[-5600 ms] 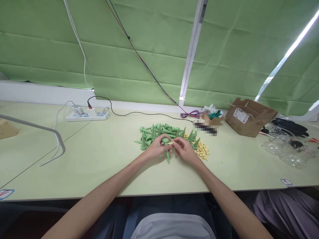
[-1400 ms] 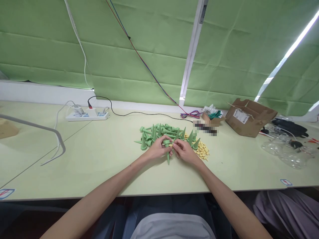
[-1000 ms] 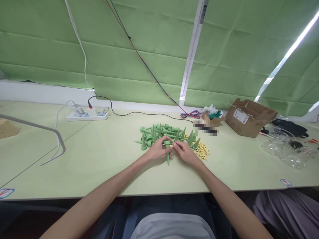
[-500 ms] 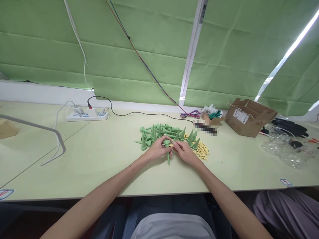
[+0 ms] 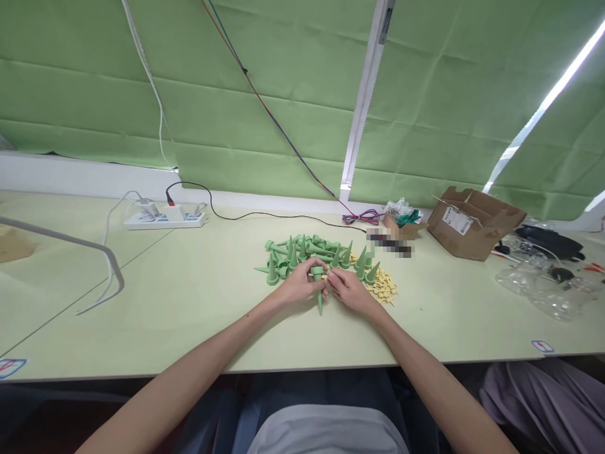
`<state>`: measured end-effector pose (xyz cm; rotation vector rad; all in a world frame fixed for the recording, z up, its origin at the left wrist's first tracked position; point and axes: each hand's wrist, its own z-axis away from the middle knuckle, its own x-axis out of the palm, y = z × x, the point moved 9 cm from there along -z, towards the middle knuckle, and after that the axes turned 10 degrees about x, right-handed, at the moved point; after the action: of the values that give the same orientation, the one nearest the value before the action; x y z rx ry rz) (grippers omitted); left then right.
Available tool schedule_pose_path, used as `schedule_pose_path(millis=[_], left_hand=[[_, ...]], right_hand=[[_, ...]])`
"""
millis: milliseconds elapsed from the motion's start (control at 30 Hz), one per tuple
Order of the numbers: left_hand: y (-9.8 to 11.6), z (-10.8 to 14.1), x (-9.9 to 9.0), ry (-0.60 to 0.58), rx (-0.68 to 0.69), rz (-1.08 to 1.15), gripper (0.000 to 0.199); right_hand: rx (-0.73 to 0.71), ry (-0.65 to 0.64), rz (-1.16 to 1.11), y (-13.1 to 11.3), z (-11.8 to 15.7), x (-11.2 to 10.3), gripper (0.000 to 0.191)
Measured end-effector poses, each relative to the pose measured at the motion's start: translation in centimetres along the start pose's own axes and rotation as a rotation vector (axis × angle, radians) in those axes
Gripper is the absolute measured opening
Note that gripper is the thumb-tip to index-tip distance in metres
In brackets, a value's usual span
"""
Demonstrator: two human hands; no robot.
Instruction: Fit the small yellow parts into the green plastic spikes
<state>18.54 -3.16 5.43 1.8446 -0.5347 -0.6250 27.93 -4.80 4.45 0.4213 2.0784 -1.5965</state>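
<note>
My left hand (image 5: 302, 282) is closed around a green plastic watering spike (image 5: 318, 273), its tapered point downward and its wide cap at the top. With fingertips pinched, my right hand (image 5: 348, 289) holds a small yellow plastic piece (image 5: 324, 277) against the side of the spike, just below the cap. How deep the yellow piece sits in the spike I cannot tell. Behind both hands lies a heap of green spikes (image 5: 312, 244), several of them standing point up. A pile of small yellow pieces (image 5: 384, 287) spreads to the right of my right hand.
A power strip (image 5: 165, 219) with plugs lies at the back left. Toward the back right stand an open cardboard box (image 5: 466, 227) and a smaller carton (image 5: 404, 228). Clear plastic wrapping (image 5: 543, 290) lies at the right. A person's clothed leg (image 5: 543, 410) shows at the lower right.
Both hands stay almost in the same place. Less of the yellow piece shows between the spike and my right fingertips.
</note>
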Motion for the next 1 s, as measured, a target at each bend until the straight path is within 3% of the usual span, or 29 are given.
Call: schedule_pose_path(millis=[500,1000], left_hand=[[0.5,0.1,0.3,-0.029,0.042,-0.112,0.028],[0.4,0.2,0.5,-0.058,0.052,-0.146,0.029]], right_hand=[[0.249,-0.213,-0.568,2.8,-0.5,2.2,0.05],[0.431,-0.315,-0.645,3.1,0.5,2.7,0.046]])
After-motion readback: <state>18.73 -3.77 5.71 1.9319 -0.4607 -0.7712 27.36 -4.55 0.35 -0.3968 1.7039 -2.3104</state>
